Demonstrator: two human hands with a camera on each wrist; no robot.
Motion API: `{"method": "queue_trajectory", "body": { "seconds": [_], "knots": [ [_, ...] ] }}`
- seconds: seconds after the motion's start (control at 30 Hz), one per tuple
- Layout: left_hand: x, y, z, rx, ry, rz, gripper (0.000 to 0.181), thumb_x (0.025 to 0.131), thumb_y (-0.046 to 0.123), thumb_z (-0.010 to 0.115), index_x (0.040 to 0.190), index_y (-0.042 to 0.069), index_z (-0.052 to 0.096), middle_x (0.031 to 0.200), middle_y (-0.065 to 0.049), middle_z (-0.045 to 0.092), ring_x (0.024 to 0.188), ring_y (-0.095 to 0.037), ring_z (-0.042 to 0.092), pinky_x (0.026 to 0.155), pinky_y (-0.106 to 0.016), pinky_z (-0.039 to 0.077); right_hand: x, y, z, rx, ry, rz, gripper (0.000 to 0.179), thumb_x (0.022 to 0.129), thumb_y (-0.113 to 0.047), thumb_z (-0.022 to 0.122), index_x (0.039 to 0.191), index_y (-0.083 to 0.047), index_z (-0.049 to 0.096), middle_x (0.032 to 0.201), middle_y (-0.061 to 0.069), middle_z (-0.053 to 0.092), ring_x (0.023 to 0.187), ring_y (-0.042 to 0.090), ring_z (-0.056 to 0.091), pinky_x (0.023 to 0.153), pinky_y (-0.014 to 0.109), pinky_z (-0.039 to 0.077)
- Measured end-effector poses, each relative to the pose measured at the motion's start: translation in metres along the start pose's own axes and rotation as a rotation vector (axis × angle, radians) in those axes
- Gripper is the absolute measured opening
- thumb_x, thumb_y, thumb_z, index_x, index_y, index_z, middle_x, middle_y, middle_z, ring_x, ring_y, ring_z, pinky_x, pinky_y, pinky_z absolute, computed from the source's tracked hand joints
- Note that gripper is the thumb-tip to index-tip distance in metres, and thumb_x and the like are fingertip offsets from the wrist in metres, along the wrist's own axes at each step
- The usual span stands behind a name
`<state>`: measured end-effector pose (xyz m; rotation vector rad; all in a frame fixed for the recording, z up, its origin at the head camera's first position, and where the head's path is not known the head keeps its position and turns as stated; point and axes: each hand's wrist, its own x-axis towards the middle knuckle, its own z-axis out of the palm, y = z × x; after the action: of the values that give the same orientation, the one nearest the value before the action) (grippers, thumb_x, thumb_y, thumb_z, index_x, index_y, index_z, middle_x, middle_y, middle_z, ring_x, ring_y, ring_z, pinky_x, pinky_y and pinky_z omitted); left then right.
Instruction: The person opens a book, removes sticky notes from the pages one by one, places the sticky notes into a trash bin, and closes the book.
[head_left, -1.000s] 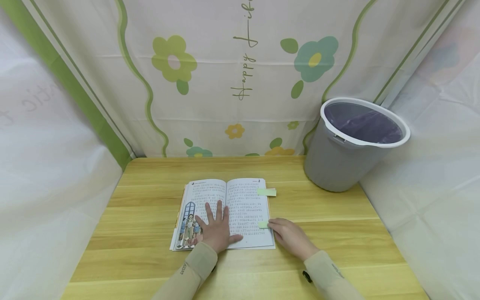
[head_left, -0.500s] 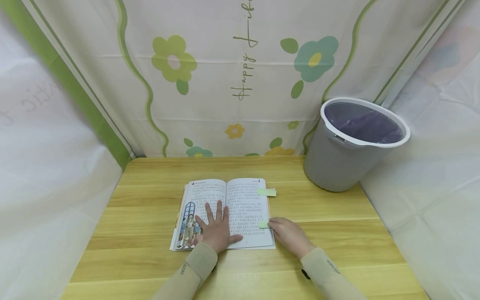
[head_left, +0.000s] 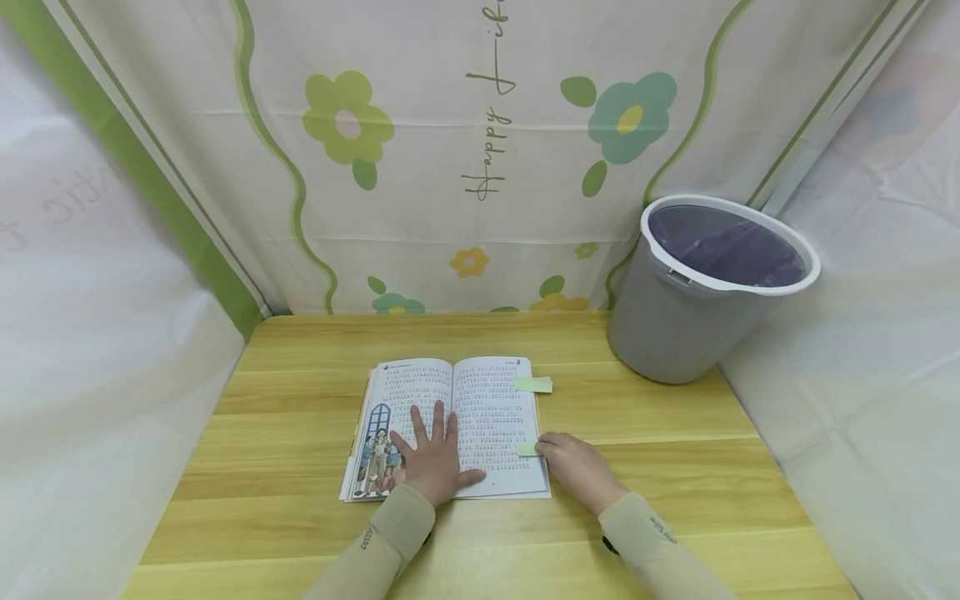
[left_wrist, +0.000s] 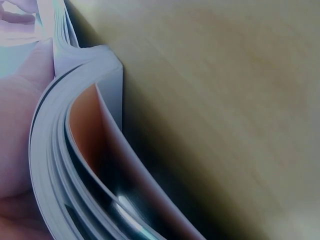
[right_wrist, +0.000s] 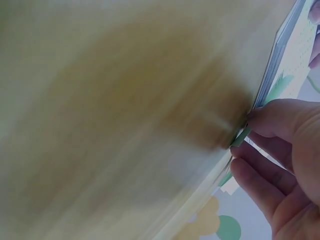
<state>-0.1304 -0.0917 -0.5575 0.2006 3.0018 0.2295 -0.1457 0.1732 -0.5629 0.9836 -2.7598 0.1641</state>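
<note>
An open book lies on the wooden table, printed text on both pages and a coloured picture at the lower left. My left hand is spread flat across the inner part of the pages, fingers apart. In the left wrist view, the book's curved page edges show beside that hand. Two pale green sticky notes jut from the right page: an upper sticky note and a lower sticky note. My right hand pinches the outer end of the lower sticky note between thumb and fingers, at the page's edge.
A grey bin with a white rim and a dark purple liner stands at the table's back right corner. White floral curtains enclose the table at the back and both sides.
My right wrist and sleeve have shifted slightly left and up, the fingers staying at the lower sticky note. The left hand and the book have not visibly moved.
</note>
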Motion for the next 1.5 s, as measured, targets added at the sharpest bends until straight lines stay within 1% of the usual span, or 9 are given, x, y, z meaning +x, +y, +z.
{"method": "queue_trajectory", "body": {
  "seconds": [0.2, 0.53, 0.8, 1.07, 1.4, 1.5],
  "knots": [
    [0.0001, 0.0002, -0.0006, -0.002, -0.005, 0.001, 0.116, 0.073, 0.079, 0.062, 0.158, 0.009, 0.024, 0.165, -0.017, 0.002, 0.142, -0.056, -0.008, 0.096, -0.084, 0.004, 0.0005, 0.0016, 0.0023, -0.021, -0.001, -0.02, 0.029, 0.082, 0.0, 0.078, 0.109, -0.009, 0.075, 0.111, 0.004, 0.069, 0.098, 0.019, 0.068, 0.082, 0.028, 0.056],
    [-0.0001, 0.0002, -0.0034, -0.006, -0.011, 0.001, 0.115, 0.074, 0.078, 0.062, 0.158, 0.008, 0.024, 0.164, -0.017, 0.002, 0.142, -0.056, -0.007, 0.097, -0.084, 0.002, 0.0019, 0.0029, 0.0012, -0.044, 0.012, -0.058, 0.027, 0.081, 0.001, 0.079, 0.106, -0.007, 0.075, 0.106, 0.005, 0.068, 0.092, 0.018, 0.068, 0.078, 0.026, 0.057],
    [-0.0007, 0.0004, -0.0034, 0.002, 0.005, 0.008, 0.115, 0.074, 0.078, 0.062, 0.158, 0.009, 0.025, 0.164, -0.017, 0.003, 0.142, -0.056, -0.006, 0.097, -0.084, 0.005, 0.0024, 0.006, 0.0012, -0.077, -0.018, -0.057, 0.028, 0.081, 0.001, 0.079, 0.107, -0.008, 0.075, 0.107, 0.005, 0.069, 0.093, 0.018, 0.068, 0.078, 0.026, 0.057],
    [-0.0015, 0.0007, -0.0054, -0.008, -0.003, 0.008, 0.114, 0.075, 0.077, 0.062, 0.157, 0.008, 0.024, 0.164, -0.018, 0.003, 0.142, -0.056, -0.006, 0.097, -0.084, 0.003, 0.0016, 0.0082, -0.0003, -0.095, -0.01, -0.051, 0.029, 0.079, 0.001, 0.081, 0.105, -0.009, 0.076, 0.105, 0.002, 0.07, 0.094, 0.016, 0.068, 0.08, 0.025, 0.056],
    [-0.0019, 0.0013, -0.0059, -0.007, -0.015, 0.003, 0.114, 0.076, 0.077, 0.062, 0.158, 0.008, 0.023, 0.164, -0.018, 0.001, 0.142, -0.055, -0.008, 0.097, -0.084, 0.002, 0.0031, 0.0095, -0.0047, -0.112, 0.024, -0.076, 0.03, 0.076, 0.001, 0.083, 0.104, -0.009, 0.076, 0.1, 0.002, 0.07, 0.088, 0.015, 0.068, 0.074, 0.023, 0.057],
    [-0.0021, 0.0013, -0.0063, -0.004, -0.02, 0.0, 0.114, 0.076, 0.077, 0.062, 0.158, 0.008, 0.023, 0.164, -0.017, 0.0, 0.142, -0.055, -0.008, 0.097, -0.084, 0.002, 0.0034, 0.0101, -0.0066, -0.1, 0.039, -0.076, 0.03, 0.076, 0.0, 0.083, 0.104, -0.008, 0.076, 0.099, 0.002, 0.071, 0.087, 0.014, 0.069, 0.074, 0.022, 0.056]
  ]
}}
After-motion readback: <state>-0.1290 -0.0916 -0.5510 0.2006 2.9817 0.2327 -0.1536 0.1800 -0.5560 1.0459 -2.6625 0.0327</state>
